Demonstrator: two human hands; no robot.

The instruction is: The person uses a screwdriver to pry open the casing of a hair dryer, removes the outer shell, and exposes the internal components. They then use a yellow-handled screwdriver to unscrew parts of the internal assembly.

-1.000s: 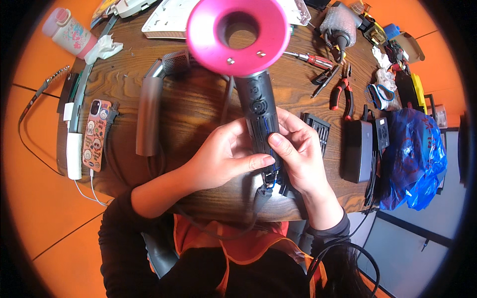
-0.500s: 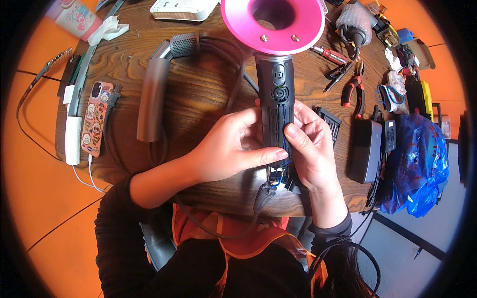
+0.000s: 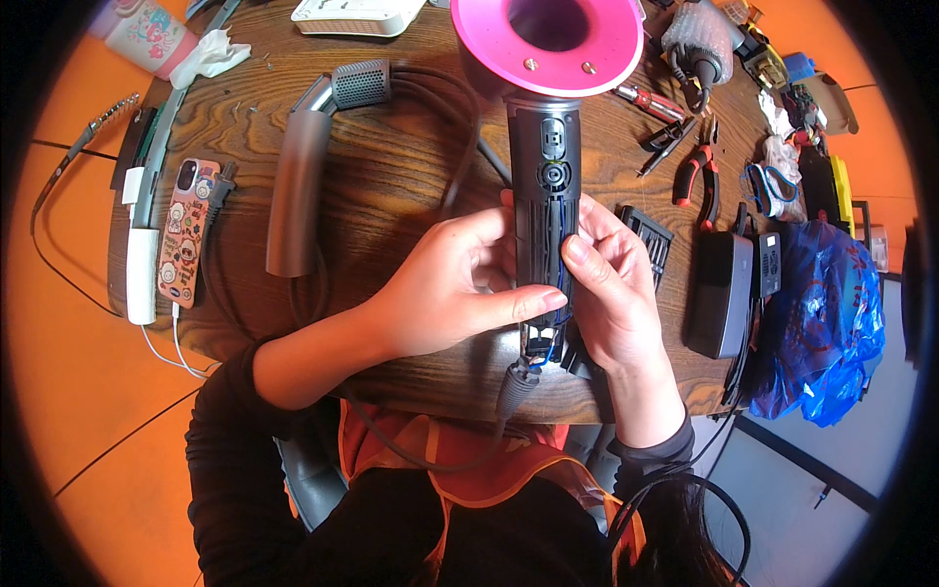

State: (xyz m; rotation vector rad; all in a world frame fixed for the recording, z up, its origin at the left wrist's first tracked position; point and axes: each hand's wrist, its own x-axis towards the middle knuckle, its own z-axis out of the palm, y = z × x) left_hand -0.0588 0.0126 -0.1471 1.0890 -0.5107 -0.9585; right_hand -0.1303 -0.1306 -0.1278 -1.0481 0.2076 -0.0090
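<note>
Both my hands grip a hair dryer (image 3: 548, 157) by its bare black inner handle, its pink ring-shaped head pointing away from me. My left hand (image 3: 469, 284) wraps the handle from the left, thumb lying across its lower part. From the right, my right hand (image 3: 611, 279) presses its thumb along the handle's side, fingers hidden behind. Blue wires and a small white part show at the open lower end, where a grey cord leaves through a ribbed sleeve (image 3: 515, 389). Left of my hands lies a grey tubular handle cover (image 3: 297, 201), with a perforated filter piece (image 3: 361, 84) by its far end.
On the wooden table (image 3: 411, 147), a patterned phone (image 3: 184, 235) lies left. To the right are red-handled pliers (image 3: 698, 176), a red screwdriver (image 3: 653, 103), a bit case (image 3: 646, 240), a black box-shaped device (image 3: 719, 293) and a blue plastic bag (image 3: 817, 323). A white tray (image 3: 357, 15) stands at the back.
The hair dryer's head has shifted slightly right and away from me. Both hands keep nearly the same grip on the handle.
</note>
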